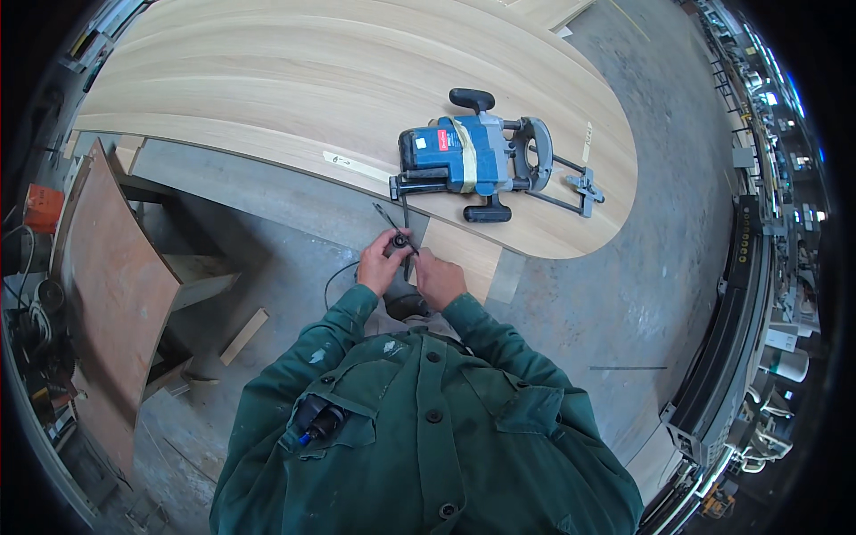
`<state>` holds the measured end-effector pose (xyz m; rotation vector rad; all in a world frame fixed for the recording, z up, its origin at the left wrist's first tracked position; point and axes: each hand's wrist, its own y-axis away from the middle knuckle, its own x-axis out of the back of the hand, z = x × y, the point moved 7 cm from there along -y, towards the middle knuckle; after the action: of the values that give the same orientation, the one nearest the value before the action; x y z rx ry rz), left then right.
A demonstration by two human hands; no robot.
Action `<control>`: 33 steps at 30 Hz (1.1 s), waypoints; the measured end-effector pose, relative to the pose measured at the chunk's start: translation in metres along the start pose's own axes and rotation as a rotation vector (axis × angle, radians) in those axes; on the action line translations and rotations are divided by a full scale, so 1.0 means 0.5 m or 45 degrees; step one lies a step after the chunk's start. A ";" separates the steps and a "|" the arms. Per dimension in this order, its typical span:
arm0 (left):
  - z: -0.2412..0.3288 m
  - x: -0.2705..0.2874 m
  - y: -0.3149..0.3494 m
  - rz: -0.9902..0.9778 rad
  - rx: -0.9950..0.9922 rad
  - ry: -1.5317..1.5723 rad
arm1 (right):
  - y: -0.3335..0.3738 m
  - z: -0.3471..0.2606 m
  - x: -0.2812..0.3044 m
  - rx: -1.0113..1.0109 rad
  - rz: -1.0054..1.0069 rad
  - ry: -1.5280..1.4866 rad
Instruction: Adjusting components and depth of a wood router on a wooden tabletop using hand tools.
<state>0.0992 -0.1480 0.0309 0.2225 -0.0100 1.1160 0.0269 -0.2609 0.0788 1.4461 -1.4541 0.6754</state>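
A blue electric router [470, 156] with black handles lies on its side on a large light wooden panel [267, 98]. Its metal guide rods stick out to the right toward a small fence piece [584, 189]. My left hand [383, 263] grips a small black part [400, 242] at the end of the router's black cord, just below the panel's near edge. Beside it, my right hand [439, 276] pinches the same small part with its fingers. Both hands are close together in front of my green jacket.
A brown board [116, 285] leans at the left over a wooden frame, with a loose wood strip [243, 336] on the grey concrete floor. A strip of tape [352, 165] lies on the panel's edge. A long machine [740, 294] runs along the right.
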 end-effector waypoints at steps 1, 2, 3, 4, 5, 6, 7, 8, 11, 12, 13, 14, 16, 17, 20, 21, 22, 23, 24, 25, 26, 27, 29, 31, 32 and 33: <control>0.000 -0.002 0.004 0.013 -0.016 0.035 | -0.001 -0.005 0.007 0.005 -0.002 0.000; -0.001 -0.001 0.005 0.025 -0.032 0.071 | 0.001 -0.018 0.034 0.097 0.168 -0.139; 0.000 0.000 0.008 0.028 -0.026 0.072 | 0.013 -0.034 0.066 0.183 0.335 -0.279; 0.002 0.004 0.008 0.042 -0.033 0.039 | 0.019 -0.041 0.069 0.184 0.327 -0.280; 0.004 0.007 0.011 0.057 -0.039 0.005 | 0.029 -0.051 0.079 0.241 0.402 -0.381; 0.007 0.006 0.013 0.058 -0.038 0.008 | 0.038 -0.057 0.092 0.297 0.483 -0.479; 0.007 -0.001 0.009 0.030 -0.005 -0.010 | 0.034 -0.044 0.076 0.293 0.487 -0.475; 0.007 -0.008 0.005 0.002 0.028 -0.029 | 0.018 -0.019 0.027 0.178 0.293 -0.330; 0.010 -0.010 0.002 -0.001 0.072 -0.034 | 0.007 -0.003 -0.012 0.099 0.148 -0.189; 0.008 -0.004 0.003 0.006 0.078 -0.035 | 0.010 -0.011 -0.010 0.134 0.196 -0.193; 0.007 0.004 0.005 0.041 0.069 0.007 | 0.013 -0.026 0.004 0.140 0.187 -0.195; 0.005 0.012 0.008 0.076 0.060 0.048 | 0.020 -0.045 0.038 0.224 0.335 -0.317; 0.014 0.003 0.005 0.063 0.035 0.051 | 0.022 -0.041 0.062 0.294 0.498 -0.430; 0.020 -0.001 0.004 0.055 0.011 0.052 | 0.009 -0.021 0.027 0.216 0.365 -0.299; 0.005 -0.004 -0.001 0.059 0.029 0.078 | 0.001 -0.009 -0.001 0.130 0.217 -0.157; -0.002 -0.002 0.000 0.068 0.033 0.078 | 0.002 -0.019 0.005 0.123 0.193 -0.145; -0.005 0.003 0.000 0.088 -0.002 0.050 | 0.004 -0.029 0.015 0.130 0.186 -0.147; -0.008 0.008 0.002 0.108 -0.036 0.022 | 0.010 -0.043 0.042 0.220 0.318 -0.291; -0.005 0.004 0.001 0.101 -0.037 0.024 | 0.017 -0.049 0.074 0.297 0.459 -0.430; -0.003 -0.001 0.000 0.072 -0.017 0.017 | 0.014 -0.039 0.064 0.292 0.461 -0.427; -0.002 -0.007 -0.001 0.044 0.003 0.010 | 0.007 -0.025 0.037 0.253 0.386 -0.356; -0.008 -0.006 -0.001 0.046 0.002 0.009 | 0.000 -0.021 0.020 0.221 0.308 -0.289; -0.023 -0.006 -0.004 0.037 0.025 0.123 | -0.003 -0.009 -0.002 0.178 0.241 -0.220; -0.015 0.000 -0.007 0.059 -0.022 0.128 | -0.010 -0.017 0.000 0.140 0.165 -0.153; -0.010 0.005 0.002 0.076 -0.062 0.135 | -0.001 -0.036 0.026 0.206 0.253 -0.272; -0.006 0.002 0.001 0.073 -0.063 0.136 | 0.003 -0.046 0.057 0.267 0.355 -0.385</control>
<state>0.0991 -0.1462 0.0280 0.1186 0.0512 1.1820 0.0347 -0.2528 0.1137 1.5710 -1.8902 0.8263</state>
